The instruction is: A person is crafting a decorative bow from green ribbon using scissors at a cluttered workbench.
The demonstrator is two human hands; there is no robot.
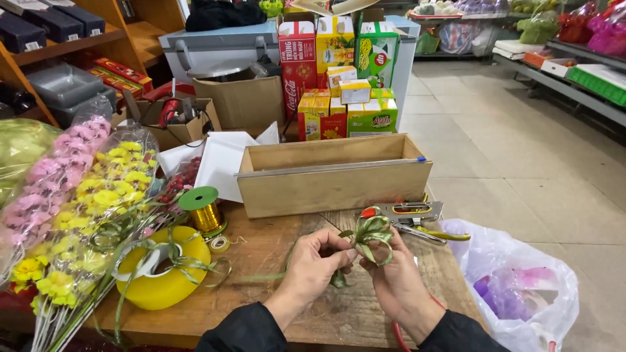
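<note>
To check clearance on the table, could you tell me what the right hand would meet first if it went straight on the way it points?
Probably the staple gun; the right hand points up toward it.

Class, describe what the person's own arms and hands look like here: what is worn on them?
Both arms wear dark, near-black long sleeves that end at the wrists. The left hand and right hand are bare, with no gloves. No ring, watch or bracelet shows.

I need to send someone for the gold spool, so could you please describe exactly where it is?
On the wooden table, look just left of the long wooden box. The gold wire spool stands upright there, beside the big yellow ribbon roll. It alone has a flat green disc on top and shiny gold winding.
</note>
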